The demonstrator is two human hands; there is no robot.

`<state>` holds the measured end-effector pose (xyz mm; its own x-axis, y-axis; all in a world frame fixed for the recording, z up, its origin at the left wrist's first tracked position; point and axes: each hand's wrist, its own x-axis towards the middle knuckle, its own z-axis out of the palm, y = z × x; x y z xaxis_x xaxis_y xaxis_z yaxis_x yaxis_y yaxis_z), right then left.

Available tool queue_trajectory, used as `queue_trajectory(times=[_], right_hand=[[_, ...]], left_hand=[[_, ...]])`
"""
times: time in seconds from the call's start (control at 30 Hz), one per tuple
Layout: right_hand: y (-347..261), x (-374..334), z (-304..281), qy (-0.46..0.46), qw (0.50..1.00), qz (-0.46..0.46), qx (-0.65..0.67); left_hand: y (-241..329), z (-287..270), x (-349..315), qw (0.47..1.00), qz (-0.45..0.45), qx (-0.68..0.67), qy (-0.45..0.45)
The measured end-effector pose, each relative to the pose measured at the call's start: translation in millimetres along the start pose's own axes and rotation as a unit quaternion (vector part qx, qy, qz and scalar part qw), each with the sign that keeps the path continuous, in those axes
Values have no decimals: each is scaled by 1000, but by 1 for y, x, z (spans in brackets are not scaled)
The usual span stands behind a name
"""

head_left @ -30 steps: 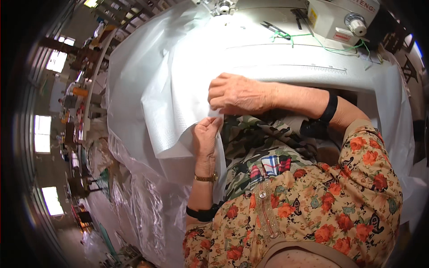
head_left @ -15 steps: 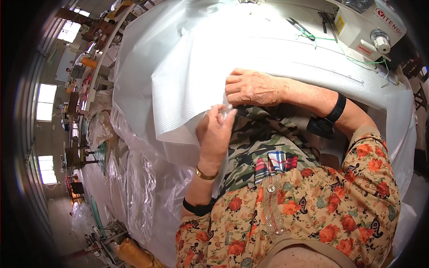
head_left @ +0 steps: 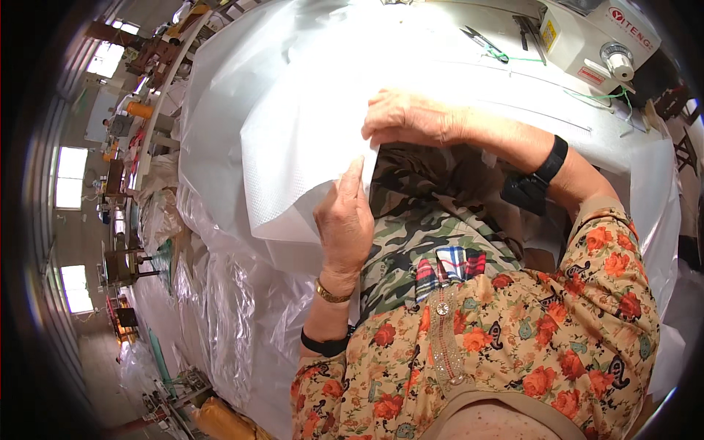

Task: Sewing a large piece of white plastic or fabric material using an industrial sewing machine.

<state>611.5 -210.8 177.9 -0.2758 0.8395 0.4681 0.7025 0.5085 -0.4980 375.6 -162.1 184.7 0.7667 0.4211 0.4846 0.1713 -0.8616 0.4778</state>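
Observation:
A large white, translucent plastic sheet (head_left: 286, 161) with a fine dotted texture spreads over the table, its near corner curling up. My left hand (head_left: 343, 224) holds the sheet's near edge, the index finger stretched along it and the other fingers partly hidden by the sheet. Just beyond, my right hand (head_left: 411, 117) is closed on the same edge, fingers bent over it. Between the two hands a short stretch of edge runs above my camouflage-patterned lap (head_left: 418, 213). Glare washes out the sheet around the right fingertips.
At the upper right stands a white sewing machine (head_left: 598, 44) with green thread (head_left: 598, 95) trailing from it. Thread snips (head_left: 484, 44) and a dark slim tool (head_left: 529, 37) lie on the tabletop. Crumpled clear plastic (head_left: 227, 315) heaps at my left.
My right hand has moved slightly away from me along the edge. The left hand has risen a little, its index finger now straightened on the sheet; the edge between them is straighter.

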Motion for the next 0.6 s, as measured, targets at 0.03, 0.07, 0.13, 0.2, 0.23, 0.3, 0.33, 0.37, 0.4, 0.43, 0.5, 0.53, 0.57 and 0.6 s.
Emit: queue_trajectory(times=[0.03, 0.07, 0.13, 0.2, 0.23, 0.3, 0.33, 0.37, 0.4, 0.43, 0.5, 0.53, 0.57, 0.6], right_hand=[[5, 0, -3, 16, 1000, 1, -12], [9, 1, -6, 17, 1000, 5, -15], [15, 4, -10, 24, 1000, 6, 16], [24, 4, -17, 27, 1000, 4, 3], [29, 3, -19, 22, 999, 2, -30], [40, 2, -27, 5, 996, 12, -86], [44, 0, -30, 8, 996, 19, -91], [48, -3, -32, 23, 992, 18, -121], [50, -5, -36, 38, 988, 18, -149], [53, -8, -40, 30, 983, 59, -171], [64, -7, -53, 32, 977, 63, -200], [68, -6, -58, 33, 973, 57, -223], [72, -7, -62, 55, 968, 66, -234], [69, -5, -63, 58, 967, 72, -238]], left_hand=[[0, 0, 1, 1000, 6, 2, -6], [3, -1, 3, 1000, 9, -2, -7], [10, -5, 5, 1000, -22, 2, -23], [17, -9, 11, 997, -55, -2, -47], [19, -10, 13, 993, -90, -3, -70], [15, -5, 13, 994, -91, -36, -57], [11, -2, 13, 992, -96, -68, -43], [8, 3, 12, 995, -81, -61, -24], [8, 5, 10, 995, -74, -66, -29], [9, 6, 9, 995, -73, -65, -27], [11, 9, 9, 995, -71, -62, -36], [14, 11, 10, 995, -62, -65, -40], [17, 13, 12, 996, -39, -59, -45], [16, 17, 13, 997, -19, -54, -49]])
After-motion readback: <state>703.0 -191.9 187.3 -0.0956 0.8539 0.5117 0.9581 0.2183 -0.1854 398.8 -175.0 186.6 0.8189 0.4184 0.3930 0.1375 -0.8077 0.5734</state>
